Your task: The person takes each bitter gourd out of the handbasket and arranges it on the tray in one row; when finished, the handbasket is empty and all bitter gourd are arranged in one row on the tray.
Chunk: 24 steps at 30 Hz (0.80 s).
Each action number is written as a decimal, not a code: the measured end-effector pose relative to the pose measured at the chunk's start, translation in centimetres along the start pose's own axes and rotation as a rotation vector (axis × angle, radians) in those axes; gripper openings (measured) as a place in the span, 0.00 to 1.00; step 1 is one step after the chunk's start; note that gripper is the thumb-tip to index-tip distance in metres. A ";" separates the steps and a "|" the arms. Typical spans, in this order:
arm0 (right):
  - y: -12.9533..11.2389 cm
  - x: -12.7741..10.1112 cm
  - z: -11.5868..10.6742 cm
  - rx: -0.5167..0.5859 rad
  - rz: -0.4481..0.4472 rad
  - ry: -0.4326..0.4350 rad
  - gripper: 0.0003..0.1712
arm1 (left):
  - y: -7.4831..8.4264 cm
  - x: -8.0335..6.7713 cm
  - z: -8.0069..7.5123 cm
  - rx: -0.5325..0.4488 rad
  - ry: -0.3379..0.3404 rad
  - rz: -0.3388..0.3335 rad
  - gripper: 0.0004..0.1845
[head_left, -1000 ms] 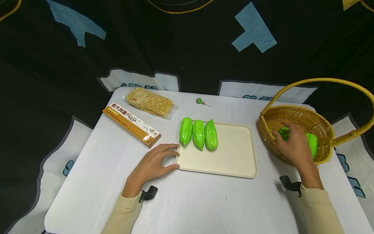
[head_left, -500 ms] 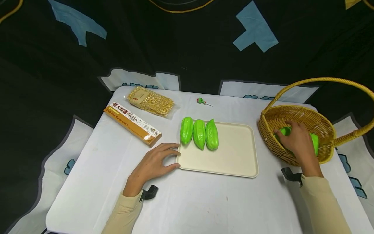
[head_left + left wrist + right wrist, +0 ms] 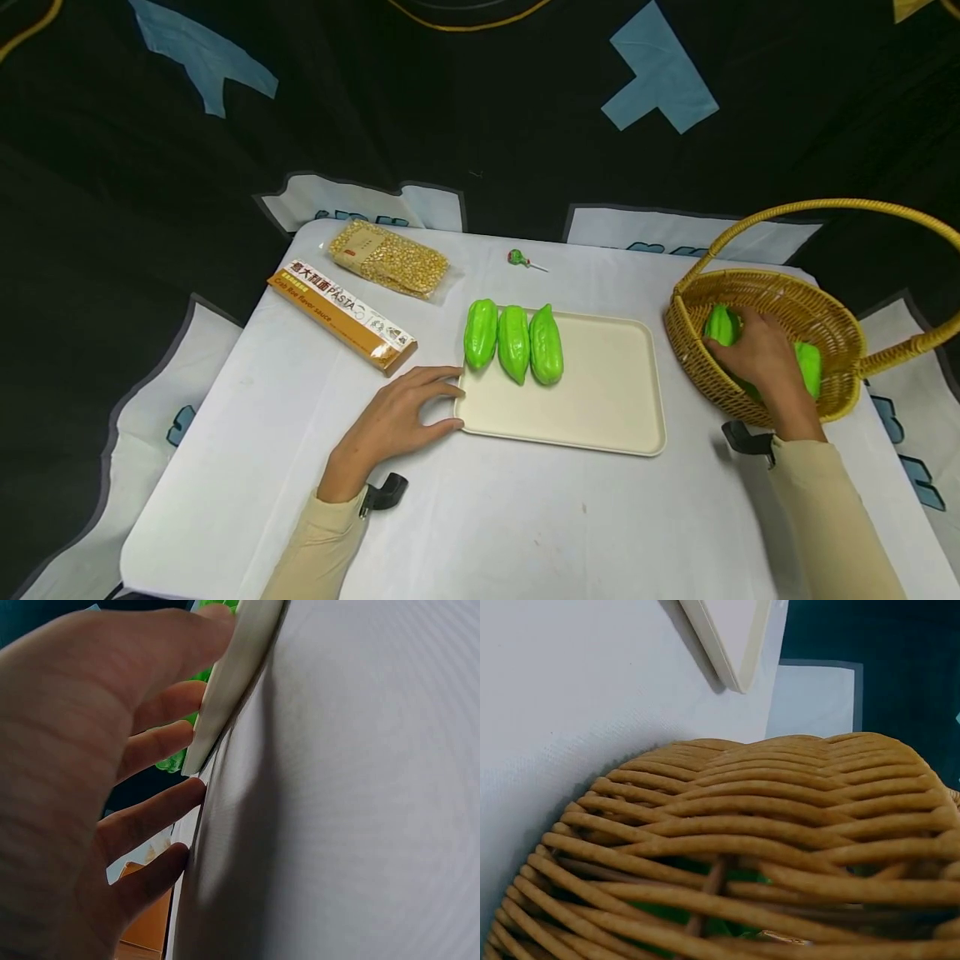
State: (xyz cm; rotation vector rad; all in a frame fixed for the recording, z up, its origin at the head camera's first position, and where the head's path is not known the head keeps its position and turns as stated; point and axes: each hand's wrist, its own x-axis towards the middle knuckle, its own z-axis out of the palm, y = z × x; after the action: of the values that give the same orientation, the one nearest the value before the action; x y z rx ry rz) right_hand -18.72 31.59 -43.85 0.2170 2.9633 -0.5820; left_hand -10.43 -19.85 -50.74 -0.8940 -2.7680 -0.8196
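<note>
Three bright green ridged vegetables [image 3: 513, 344], pointed at the ends, lie side by side on the left part of a cream tray [image 3: 600, 400]. My left hand [image 3: 393, 421] rests at the tray's left edge, fingers spread and fingertips at the rim. In the left wrist view, the thumb and two fingers of the left hand [image 3: 142, 697] meet the tray's side. My right hand [image 3: 761, 358] is down in a wicker basket [image 3: 836, 321], thumb and fingers around a green ridged vegetable [image 3: 722, 325]. Another green vegetable [image 3: 808, 367] shows beyond that wrist. Woven wall hides the right hand in its wrist view.
Left of the tray lie a pasta box [image 3: 341, 317] and a bag of yellow corn kernels [image 3: 390, 258]. A small lollipop [image 3: 517, 257] lies behind the tray. The basket's tall handle [image 3: 817, 204] arches over its opening.
My right hand has reached deeper into the basket, and the green vegetable at its fingers has shifted and shows more. My left hand and the tray stay in place.
</note>
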 end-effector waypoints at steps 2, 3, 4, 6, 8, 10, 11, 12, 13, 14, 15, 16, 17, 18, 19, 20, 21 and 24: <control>0.0 0.1 0.1 0.001 -0.012 0.009 0.47 | 0.0 0.0 0.0 -0.002 0.003 0.001 0.21; 0.0 0.1 0.1 0.002 -0.017 0.012 0.47 | 0.0 0.0 0.0 -0.003 0.004 0.001 0.21; 0.0 0.1 0.1 0.004 -0.019 0.016 0.47 | 0.0 0.1 0.0 -0.004 0.005 0.002 0.21; 0.0 0.1 0.0 0.016 -0.019 0.021 0.47 | 0.0 0.1 -0.1 -0.006 0.006 0.005 0.21; -0.1 -0.1 0.0 0.031 -0.015 0.029 0.48 | 0.0 0.1 -0.1 -0.005 0.007 0.006 0.21; -0.2 -0.3 -0.2 0.047 -0.012 0.045 0.48 | 0.0 0.1 -0.1 -0.001 0.006 0.006 0.21; -0.3 -0.5 -0.3 0.054 -0.012 0.056 0.48 | 0.1 0.1 -0.1 0.001 0.006 0.007 0.21; -0.3 -0.7 -0.4 0.060 -0.014 0.068 0.48 | 0.1 0.1 -0.1 0.003 0.006 0.006 0.21; -0.4 -0.9 -0.5 0.064 -0.018 0.082 0.48 | 0.1 0.1 -0.1 0.005 0.004 0.004 0.21; -0.5 -1.1 -0.6 0.067 -0.023 0.096 0.48 | 0.1 0.1 -0.1 0.005 0.003 0.003 0.21; -0.6 -1.3 -0.7 0.068 -0.030 0.110 0.48 | 0.1 0.1 -0.1 0.006 0.002 0.001 0.21; -0.7 -1.5 -0.8 0.071 -0.040 0.126 0.48 | 0.1 0.1 -0.1 0.005 0.001 -0.001 0.21; -0.9 -1.7 -0.9 0.072 -0.052 0.144 0.48 | 0.1 0.1 -0.1 0.005 -0.001 -0.003 0.21; -1.0 -2.0 -1.0 0.073 -0.066 0.162 0.47 | 0.0 0.1 -0.1 0.005 -0.004 -0.004 0.21; -1.2 -2.2 -1.1 0.072 -0.079 0.181 0.47 | 0.0 0.1 -0.1 0.004 -0.005 -0.006 0.21; -1.4 -2.5 -1.2 0.073 -0.090 0.198 0.46 | 0.0 0.1 0.0 0.005 -0.007 -0.006 0.21; -1.6 -2.7 -1.3 0.073 -0.100 0.215 0.46 | 0.1 0.1 0.0 0.006 -0.007 -0.007 0.21; -2.1 -3.3 -1.6 0.079 -0.123 0.256 0.45 | 0.1 0.1 0.0 0.007 -0.008 -0.005 0.21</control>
State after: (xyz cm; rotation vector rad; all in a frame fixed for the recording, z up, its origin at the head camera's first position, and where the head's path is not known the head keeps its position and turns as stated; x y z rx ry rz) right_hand -15.95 29.94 -41.15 0.1246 3.2219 -0.7387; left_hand -10.48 -19.78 -50.64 -0.8907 -2.7797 -0.8079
